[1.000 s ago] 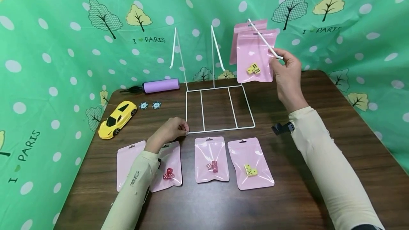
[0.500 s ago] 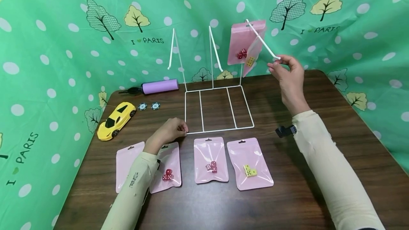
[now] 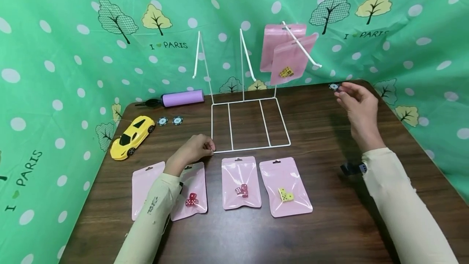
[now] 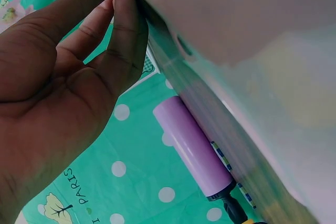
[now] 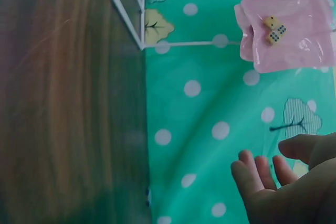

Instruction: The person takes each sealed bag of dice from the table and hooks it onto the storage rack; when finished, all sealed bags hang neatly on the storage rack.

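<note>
In the head view my left hand point(image 3: 192, 150) pinches the front left corner of a white wire display rack point(image 3: 230, 126). From the rack's right hook point(image 3: 302, 49) hangs a pink zip bag point(image 3: 293, 58) with yellow dice, tilted, in front of another pink bag point(image 3: 272, 38). To the right of them my right hand point(image 3: 360, 111) is held up with relaxed fingers, holding nothing. The other two hooks carry no bags. In the right wrist view the yellow dice point(image 5: 275, 31) show through the hanging bag, apart from my fingers.
Pink bags with red dice point(image 3: 242, 182) and yellow dice point(image 3: 286, 186) lie in front of the rack. Left of them are a red-dice bag point(image 3: 190, 188) and one half hidden under my sleeve. A yellow toy car point(image 3: 132, 137), purple pump point(image 3: 183, 98) and poker chips point(image 3: 177, 121) lie around.
My right hand has let go of the yellow-dice bag and moved right and down, away from the hook. The bag has swung on the hook. My left hand stays at the rack's corner.
</note>
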Available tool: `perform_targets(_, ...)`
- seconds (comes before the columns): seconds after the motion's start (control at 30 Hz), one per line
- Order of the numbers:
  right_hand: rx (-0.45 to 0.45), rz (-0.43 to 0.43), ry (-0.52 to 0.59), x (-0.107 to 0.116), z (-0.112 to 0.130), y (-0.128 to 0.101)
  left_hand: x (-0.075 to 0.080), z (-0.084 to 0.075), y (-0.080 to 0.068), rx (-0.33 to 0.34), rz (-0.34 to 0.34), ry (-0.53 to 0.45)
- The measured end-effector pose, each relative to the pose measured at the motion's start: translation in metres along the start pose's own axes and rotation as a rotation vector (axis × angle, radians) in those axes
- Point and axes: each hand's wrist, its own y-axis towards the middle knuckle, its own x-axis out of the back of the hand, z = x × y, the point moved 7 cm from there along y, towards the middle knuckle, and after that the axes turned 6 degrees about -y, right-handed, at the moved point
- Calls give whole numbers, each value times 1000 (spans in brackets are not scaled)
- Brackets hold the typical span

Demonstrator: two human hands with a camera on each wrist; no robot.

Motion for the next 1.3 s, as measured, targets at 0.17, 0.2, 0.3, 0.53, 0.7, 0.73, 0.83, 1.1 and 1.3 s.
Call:
perform_targets(0.17,-91,14,-143,30,-13,-17,0,0,1,-3,-4,5)
perform_targets(0.2,-108,24,-165,34,-16,-22,0,1,1,-3,-6,6)
perform_targets(0.3,-152,56,-205,45,-25,-36,-1,1,2,-6,-14,7)
perform_targets(0.53,-184,181,-442,60,-41,-64,-2,2,2,-2,-7,2)
perform_targets(0.7,-147,320,-652,64,-49,-89,-2,1,3,-10,-6,6)
perform_targets(0.73,-135,351,-686,63,-50,-94,-2,1,3,-11,-9,6)
perform_targets(0.83,-123,421,-748,57,-54,-112,-1,1,3,-11,-10,13)
perform_targets(1.1,-163,567,-741,34,-60,-152,-1,-1,2,-9,-6,17)
perform_targets(1.3,-94,582,-843,11,-57,-170,-1,-4,2,-17,-5,20)
